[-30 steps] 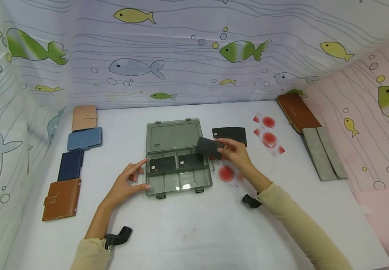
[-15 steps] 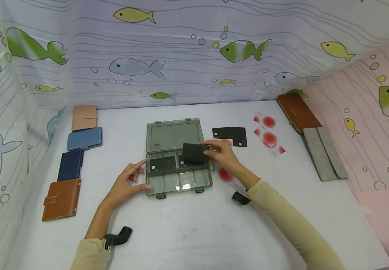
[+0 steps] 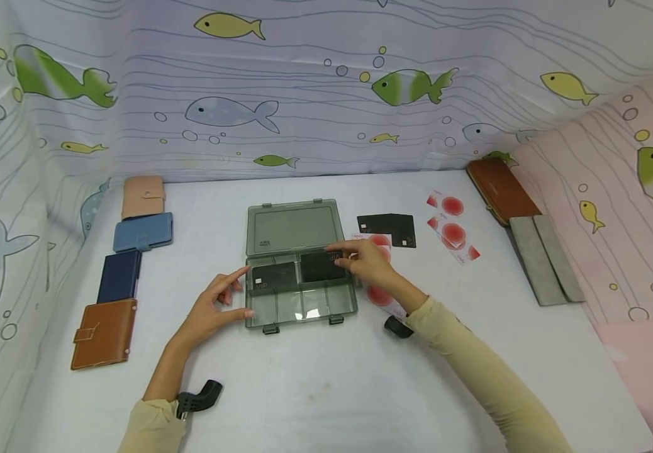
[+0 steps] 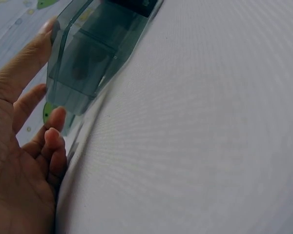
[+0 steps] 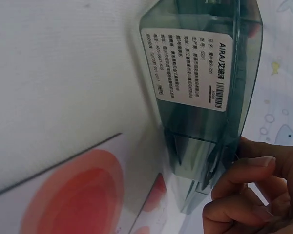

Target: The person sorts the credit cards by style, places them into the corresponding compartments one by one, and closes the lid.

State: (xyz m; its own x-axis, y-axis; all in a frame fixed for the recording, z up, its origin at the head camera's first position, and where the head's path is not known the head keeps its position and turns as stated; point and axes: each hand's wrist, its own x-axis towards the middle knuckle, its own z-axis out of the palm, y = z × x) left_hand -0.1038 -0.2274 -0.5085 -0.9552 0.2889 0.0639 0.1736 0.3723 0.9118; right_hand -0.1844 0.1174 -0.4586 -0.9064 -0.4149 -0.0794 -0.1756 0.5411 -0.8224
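A translucent grey-green divided box (image 3: pixel 287 307) stands open on the table, its lid (image 3: pixel 295 229) laid back. A black VIP card (image 3: pixel 274 277) lies in the upper left compartment. My right hand (image 3: pixel 368 261) pinches the right end of another black card (image 3: pixel 319 267), which lies over the upper right compartment. At the box's left side rests my left hand (image 3: pixel 210 308), index finger and thumb extended against its edge and the other fingers bent. In the right wrist view, bent fingers (image 5: pixel 244 178) are at the box's rim; the held card is hidden there.
Beside the box lie black cards (image 3: pixel 397 225) and red-and-white cards (image 3: pixel 380 296). More red-and-white cards (image 3: pixel 452 234) lie farther right. A brown wallet (image 3: pixel 502 189) and a grey wallet (image 3: pixel 541 261) line the right; several wallets, including a brown one (image 3: pixel 106 333), line the left.
My right hand has moved left and lowered the black card from beyond the box's right edge into the upper right compartment area, covering the card there. My left hand stays put.
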